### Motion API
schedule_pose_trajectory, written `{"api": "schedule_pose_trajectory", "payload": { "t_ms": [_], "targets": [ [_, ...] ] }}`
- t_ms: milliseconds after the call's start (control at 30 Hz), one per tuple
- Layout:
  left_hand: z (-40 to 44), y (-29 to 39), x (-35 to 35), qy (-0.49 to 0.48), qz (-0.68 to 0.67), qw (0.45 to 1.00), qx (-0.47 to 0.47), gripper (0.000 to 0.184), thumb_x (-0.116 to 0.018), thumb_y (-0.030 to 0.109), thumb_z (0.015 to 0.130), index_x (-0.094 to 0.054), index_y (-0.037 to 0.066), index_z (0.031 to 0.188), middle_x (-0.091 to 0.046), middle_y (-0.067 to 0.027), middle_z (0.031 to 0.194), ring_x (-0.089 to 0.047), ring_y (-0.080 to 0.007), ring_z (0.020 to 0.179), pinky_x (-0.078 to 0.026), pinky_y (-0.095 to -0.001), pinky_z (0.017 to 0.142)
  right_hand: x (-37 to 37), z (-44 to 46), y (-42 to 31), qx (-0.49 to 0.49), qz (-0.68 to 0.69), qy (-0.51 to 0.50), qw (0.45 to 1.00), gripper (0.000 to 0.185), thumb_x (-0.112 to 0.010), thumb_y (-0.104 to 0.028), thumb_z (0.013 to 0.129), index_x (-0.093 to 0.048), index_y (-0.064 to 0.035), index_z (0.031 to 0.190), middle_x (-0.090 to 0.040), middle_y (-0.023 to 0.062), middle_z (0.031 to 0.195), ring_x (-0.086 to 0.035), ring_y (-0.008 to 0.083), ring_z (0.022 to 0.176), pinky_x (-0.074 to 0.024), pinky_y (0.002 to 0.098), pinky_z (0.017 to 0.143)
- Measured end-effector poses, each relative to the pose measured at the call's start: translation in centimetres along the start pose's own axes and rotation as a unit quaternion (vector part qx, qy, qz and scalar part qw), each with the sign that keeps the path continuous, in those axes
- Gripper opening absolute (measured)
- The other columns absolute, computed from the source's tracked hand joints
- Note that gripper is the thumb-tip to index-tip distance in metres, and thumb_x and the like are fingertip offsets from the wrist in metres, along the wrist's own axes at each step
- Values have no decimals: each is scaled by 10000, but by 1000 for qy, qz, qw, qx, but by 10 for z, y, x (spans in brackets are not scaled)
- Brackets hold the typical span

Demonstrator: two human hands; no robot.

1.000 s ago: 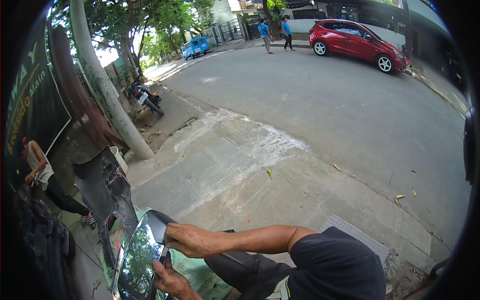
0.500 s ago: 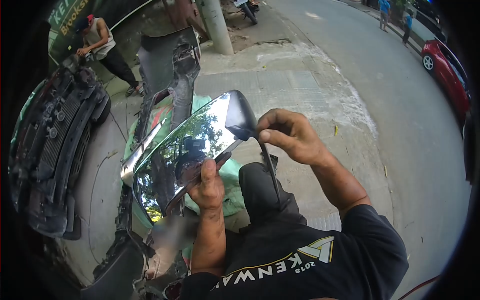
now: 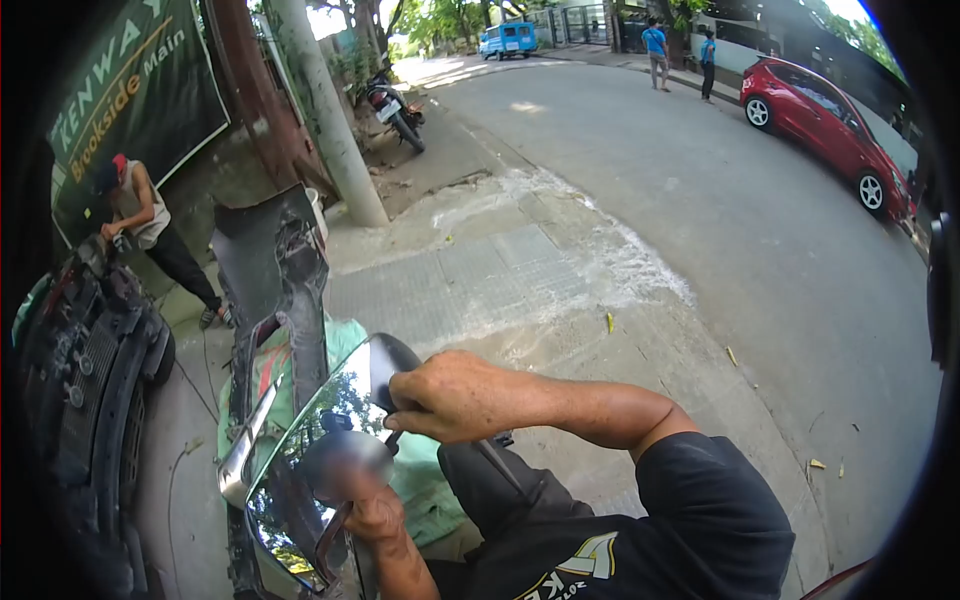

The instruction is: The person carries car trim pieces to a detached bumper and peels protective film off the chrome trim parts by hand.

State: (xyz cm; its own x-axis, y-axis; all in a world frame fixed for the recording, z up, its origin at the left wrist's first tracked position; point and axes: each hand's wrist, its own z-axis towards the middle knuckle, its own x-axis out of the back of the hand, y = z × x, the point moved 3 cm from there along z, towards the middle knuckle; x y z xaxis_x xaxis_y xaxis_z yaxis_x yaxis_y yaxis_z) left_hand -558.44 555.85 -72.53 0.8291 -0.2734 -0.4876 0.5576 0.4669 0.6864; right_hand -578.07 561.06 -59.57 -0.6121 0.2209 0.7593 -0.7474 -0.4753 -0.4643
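Note:
A large car side mirror [image 3: 275,515] is tilted in front of me, its glass reflecting trees and sky. A chrome piece [image 3: 236,468] shows along its left side. My left hand [image 3: 378,515] is closed around the mirror's lower right edge; a blurred patch covers part of the glass beside the thumb. At the upper right corner, near the black end of the mirror, my right hand [image 3: 455,395] is closed in a pinch. A thin black strip [image 3: 507,470] runs from behind that hand down over my trouser leg. My right fingertips are partly hidden.
A black bumper [image 3: 265,250] lies on green sacking [image 3: 345,340] beyond the mirror. At the left stands a dark car front [image 3: 95,370], with another person [image 3: 145,215] bent over it. A post [image 3: 335,130], a motorcycle [image 3: 393,112] and a red car [image 3: 820,120] are farther off.
My view has tipped up, showing more street. The mirror appears lower in view, still in my left hand. My right hand has turned, its back now towards me, and stays at the mirror's corner.

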Motion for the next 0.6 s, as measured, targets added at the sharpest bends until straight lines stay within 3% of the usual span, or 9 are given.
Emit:
{"api": "schedule_pose_trajectory", "payload": {
  "t_ms": [167,300,533,600],
  "targets": [
    [-14,14,-9,50,-46,997,41,317,-575,222,908,-581,-54,1064,-602,-160,1081,-633,-272,942,-578,-412,780,13,-2,-14,29,-16,-64,997,280,-628,-244,869,-572,-6,732,-570,171,589,-603,375,592,-455,460,541],
    [-21,27,-12,38,2,998,45,479,-539,319,913,-520,-62,1202,-599,-171,1125,-632,-264,936,-579,-373,710,6,-11,-14,80,88,-26,993,241,-623,-192,879,-559,-4,743,-539,156,558,-581,362,547,-430,438,500],
    [-25,43,-19,43,0,998,50,534,-524,313,891,-482,-75,1256,-585,-182,1165,-627,-265,897,-526,-335,584,-5,-20,5,115,318,-38,940,244,-619,-163,919,-557,-3,746,-509,97,553,-570,198,509,-404,352,476],
    [-29,31,5,77,9,996,46,535,-547,280,875,-486,-84,1262,-570,-170,1216,-583,-266,1060,-500,-421,856,-14,-28,17,-24,427,-106,898,236,-617,-163,931,-587,-8,756,-574,42,620,-587,102,561,-436,271,499]
  ]
}}
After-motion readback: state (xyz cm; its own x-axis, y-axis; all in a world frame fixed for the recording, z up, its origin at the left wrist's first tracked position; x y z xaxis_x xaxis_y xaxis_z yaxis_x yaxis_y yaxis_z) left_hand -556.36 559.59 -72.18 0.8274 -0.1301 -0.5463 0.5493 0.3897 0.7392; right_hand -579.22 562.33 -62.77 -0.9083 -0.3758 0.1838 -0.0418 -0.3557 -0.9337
